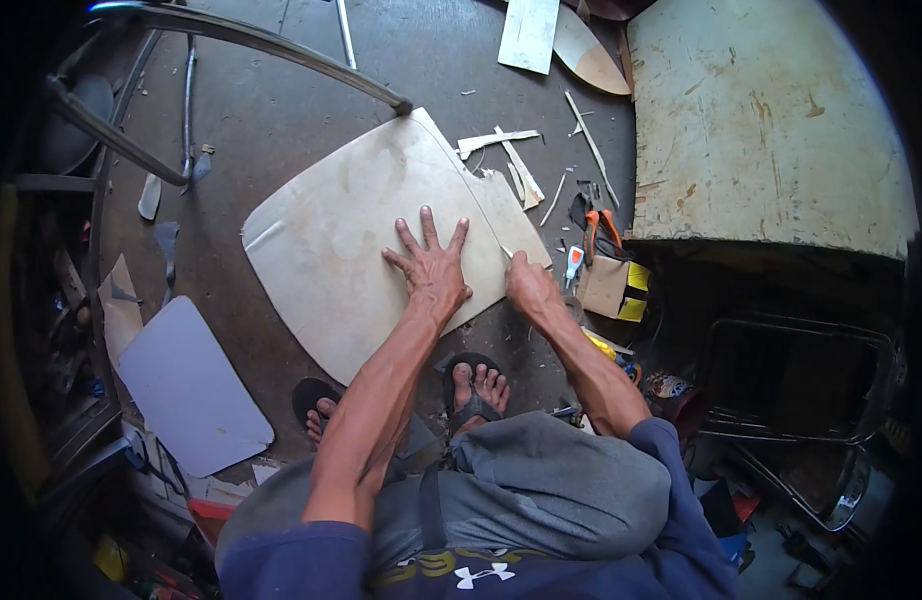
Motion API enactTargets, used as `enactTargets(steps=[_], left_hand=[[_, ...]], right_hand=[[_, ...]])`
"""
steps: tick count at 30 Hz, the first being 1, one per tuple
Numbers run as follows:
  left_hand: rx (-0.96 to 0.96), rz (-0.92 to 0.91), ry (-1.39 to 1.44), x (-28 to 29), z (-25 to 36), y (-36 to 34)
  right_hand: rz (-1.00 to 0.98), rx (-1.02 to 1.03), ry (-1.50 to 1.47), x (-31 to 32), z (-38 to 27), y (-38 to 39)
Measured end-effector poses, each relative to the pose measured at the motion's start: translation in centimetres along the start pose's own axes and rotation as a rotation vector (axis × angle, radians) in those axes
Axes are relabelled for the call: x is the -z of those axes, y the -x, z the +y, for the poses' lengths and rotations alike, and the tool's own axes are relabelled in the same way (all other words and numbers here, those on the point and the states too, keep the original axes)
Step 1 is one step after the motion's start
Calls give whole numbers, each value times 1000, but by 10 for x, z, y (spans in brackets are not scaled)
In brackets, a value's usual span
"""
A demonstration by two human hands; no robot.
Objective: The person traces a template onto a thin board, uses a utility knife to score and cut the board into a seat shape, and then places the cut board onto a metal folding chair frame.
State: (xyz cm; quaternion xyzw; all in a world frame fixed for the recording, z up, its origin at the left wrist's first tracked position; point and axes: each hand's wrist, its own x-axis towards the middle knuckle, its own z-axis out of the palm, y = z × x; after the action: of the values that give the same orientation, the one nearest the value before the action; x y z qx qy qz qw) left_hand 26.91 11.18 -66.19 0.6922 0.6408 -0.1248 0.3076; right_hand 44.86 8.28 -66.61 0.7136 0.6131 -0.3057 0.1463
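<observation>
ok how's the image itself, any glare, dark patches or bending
Head view: corners black out; the worn pale panel's right edge bows near the rim; bright glints on the metal tube; deep shadow below that panel; pale board, left hand and right hand fairly sharp.

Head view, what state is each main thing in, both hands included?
Left hand: spread flat on the pale sheet.
Right hand: closed around a small tool, mostly hidden.
Pale sheet: flat on the floor, lined; cut or marked, unclear.
Pale strips: loose, scattered.
Orange-handled tool: lying down; open or shut, unclear.
Lavender panel: lying down, corners rounded.
</observation>
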Motion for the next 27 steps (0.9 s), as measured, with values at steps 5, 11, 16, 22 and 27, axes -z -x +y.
enactTargets(steps=[5, 11, 16, 22, 27], left_hand=[[-1, -11, -39, -23, 4, 26], [43, -59, -40, -18, 24, 38], [169, 537, -21, 36, -102, -69], [432, 291, 17, 94, -191, -56], [474, 248, -12, 76, -240, -10]], right_hand=[[62, 152, 31, 10, 16, -13], [58, 172, 134, 12, 22, -15], [35, 157, 109, 5, 14, -11], [27, 163, 99, 4, 20, -1], [26, 212, 104, 21, -7, -15]])
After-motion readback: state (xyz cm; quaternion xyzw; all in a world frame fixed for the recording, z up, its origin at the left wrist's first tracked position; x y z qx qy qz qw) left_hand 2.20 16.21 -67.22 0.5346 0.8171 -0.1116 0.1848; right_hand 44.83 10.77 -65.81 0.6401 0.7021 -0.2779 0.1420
